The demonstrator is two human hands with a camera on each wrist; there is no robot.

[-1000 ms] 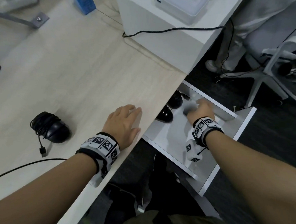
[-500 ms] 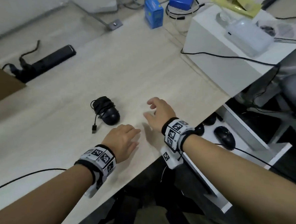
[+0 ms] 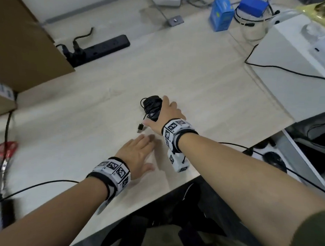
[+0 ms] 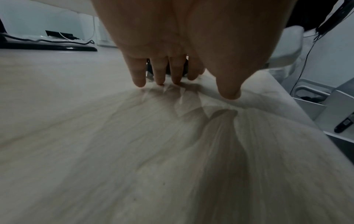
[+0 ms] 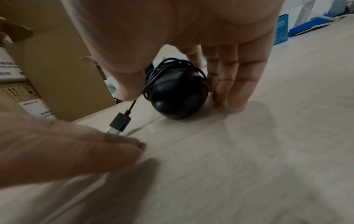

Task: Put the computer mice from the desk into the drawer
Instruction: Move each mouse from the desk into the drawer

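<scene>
From the head view, my right hand [image 3: 169, 113] is over the black mouse [image 3: 152, 107] in the middle of the bench [image 3: 102, 100], thumb on one side and fingers on the other, closing but not yet clamped as far as I can judge. My left hand [image 3: 137, 155] lies flat, holding nothing, just nearer me. The mouse's long axis runs away from me, its rounded rear toward me. One mouse [image 3: 274, 161] already lies in the drawer [image 3: 296, 157] at my right.

My left wrist view shows straight fingers [image 4: 159, 72] resting on the wood, grip wide and empty.

In my right wrist view the thumb [image 5: 126, 84] touches the wound cord and the fingers [image 5: 226, 84] sit just beside the mouse's other flank. The plug [image 5: 119, 122] trails loose from the coil toward my left fingertips. That is my worry: if I lift by the cord loops rather than the body, the coil could slip or unwind, and the dangling plug might catch on the bench edge or the drawer wall on the way across.
</scene>
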